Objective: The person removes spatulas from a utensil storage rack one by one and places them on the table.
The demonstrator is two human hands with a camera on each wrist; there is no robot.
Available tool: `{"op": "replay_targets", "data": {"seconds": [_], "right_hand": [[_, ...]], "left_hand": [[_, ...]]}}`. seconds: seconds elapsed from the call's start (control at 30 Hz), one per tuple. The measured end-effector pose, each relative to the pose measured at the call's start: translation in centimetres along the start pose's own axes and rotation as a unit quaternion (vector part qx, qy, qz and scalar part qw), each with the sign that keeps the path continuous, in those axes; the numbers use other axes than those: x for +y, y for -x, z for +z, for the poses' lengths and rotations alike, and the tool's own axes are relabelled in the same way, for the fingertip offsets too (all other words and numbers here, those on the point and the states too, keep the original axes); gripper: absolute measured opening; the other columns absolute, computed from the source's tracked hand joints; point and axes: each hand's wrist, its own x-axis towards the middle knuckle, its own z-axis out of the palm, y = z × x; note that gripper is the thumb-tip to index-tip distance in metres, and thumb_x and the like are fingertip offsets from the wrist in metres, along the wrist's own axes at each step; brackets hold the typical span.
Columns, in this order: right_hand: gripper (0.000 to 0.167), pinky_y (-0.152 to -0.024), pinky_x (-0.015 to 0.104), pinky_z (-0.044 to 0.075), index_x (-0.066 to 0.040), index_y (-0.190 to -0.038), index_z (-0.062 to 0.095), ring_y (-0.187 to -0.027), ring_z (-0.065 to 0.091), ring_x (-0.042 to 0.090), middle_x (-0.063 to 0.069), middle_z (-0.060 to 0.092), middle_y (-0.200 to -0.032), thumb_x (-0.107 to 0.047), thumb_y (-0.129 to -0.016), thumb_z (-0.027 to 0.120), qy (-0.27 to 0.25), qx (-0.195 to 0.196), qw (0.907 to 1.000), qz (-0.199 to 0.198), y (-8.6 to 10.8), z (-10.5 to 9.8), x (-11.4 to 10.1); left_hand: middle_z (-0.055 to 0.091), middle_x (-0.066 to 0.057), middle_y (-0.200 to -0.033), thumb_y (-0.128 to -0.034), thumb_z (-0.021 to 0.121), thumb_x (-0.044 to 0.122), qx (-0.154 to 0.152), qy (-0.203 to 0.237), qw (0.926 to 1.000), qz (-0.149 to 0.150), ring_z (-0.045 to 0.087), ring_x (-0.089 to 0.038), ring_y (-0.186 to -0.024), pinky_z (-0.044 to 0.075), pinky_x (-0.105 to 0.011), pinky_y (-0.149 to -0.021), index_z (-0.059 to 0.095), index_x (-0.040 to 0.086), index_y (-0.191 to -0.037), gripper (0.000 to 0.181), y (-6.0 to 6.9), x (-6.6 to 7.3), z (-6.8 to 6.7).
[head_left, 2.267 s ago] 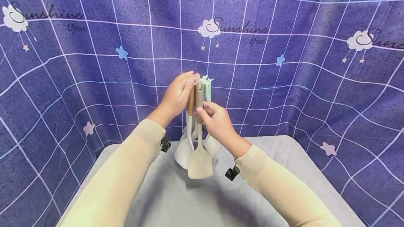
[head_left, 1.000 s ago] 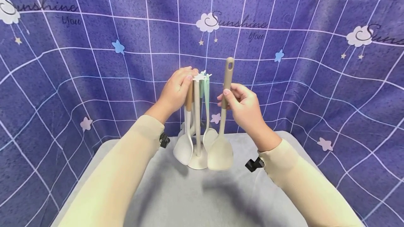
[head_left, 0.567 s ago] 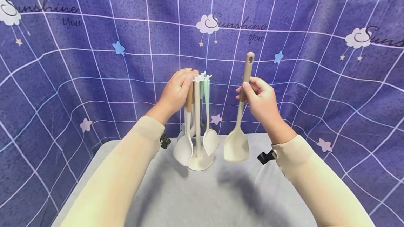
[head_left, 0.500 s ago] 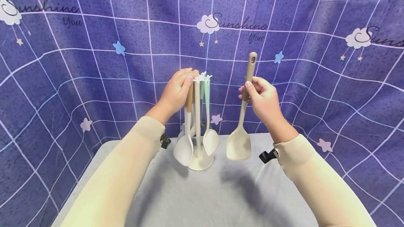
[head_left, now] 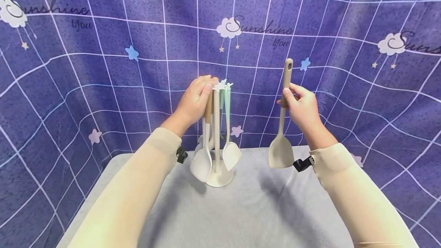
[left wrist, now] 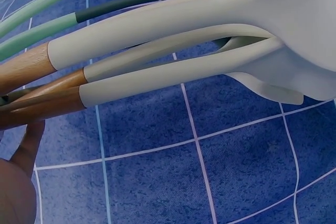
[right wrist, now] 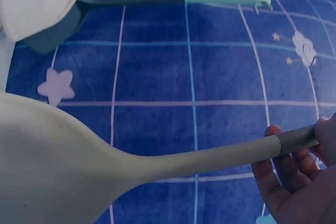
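In the head view my right hand [head_left: 303,104] pinches the taupe handle of a beige spatula [head_left: 281,150], which hangs nearly upright above the table, blade down. The right wrist view shows its pale neck [right wrist: 210,159] leading to the fingers. My left hand [head_left: 194,100] grips the top of a cream utensil stand [head_left: 217,129], covering part of its hook ring. Wooden-handled utensils hang under that hand; a white turner [head_left: 201,163] is in front. On the stand's right side hangs a mint-handled white turner [head_left: 231,155]. Brown handles [left wrist: 47,108] run close to a finger in the left wrist view.
The stand's round base [head_left: 220,179] sits on a grey cloth-covered table [head_left: 213,217]. A blue-purple grid-patterned curtain [head_left: 186,30] surrounds it at the back and sides. A dark utensil head [right wrist: 55,32] hangs behind the mint-handled ones.
The right hand has lifted the spatula off the front of the stand and carried it to the right, away from the other utensils. The left hand has stayed on the stand's top.
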Motion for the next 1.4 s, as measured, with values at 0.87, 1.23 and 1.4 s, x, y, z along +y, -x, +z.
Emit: {"op": "replay_targets", "data": {"seconds": [0.87,1.23,1.4], "right_hand": [[0.053,-0.067,0.01,0.058,-0.003,-0.161,0.062,-0.069,0.07,-0.013,-0.03,0.063,-0.078,-0.035,-0.12,0.053,0.067,0.012,0.9874,0.143,-2.1,-5.8,9.2],[0.05,-0.065,0.01,0.051,0.005,-0.151,0.068,-0.068,0.067,-0.008,0.011,0.082,-0.088,-0.029,-0.12,0.05,0.194,-0.018,0.9735,0.119,-1.8,-7.9,13.4],[0.05,-0.063,0.015,0.049,0.007,-0.151,0.066,-0.064,0.062,-0.004,0.022,0.084,-0.089,-0.028,-0.12,0.048,0.237,-0.037,0.9617,0.134,-1.3,-8.8,14.9]], "left_hand": [[0.063,-0.014,-0.167,-0.1212,0.04,0.024,0.005,0.01,0.9999,-0.011,0.045,-0.031,-0.167,0.025,-0.044,-0.144,0.069,0.006,-0.152,0.046,0.0,0.1,0.2],[0.063,-0.011,-0.168,-0.1216,0.038,0.027,0.003,0.007,0.9999,-0.012,0.044,-0.03,-0.168,0.025,-0.043,-0.144,0.069,0.007,-0.152,0.048,0.1,0.2,0.1],[0.062,-0.012,-0.168,-0.1213,0.038,0.026,0.003,0.008,0.9999,-0.014,0.044,-0.03,-0.168,0.025,-0.044,-0.144,0.069,0.007,-0.153,0.048,0.0,0.3,0.1]]}}
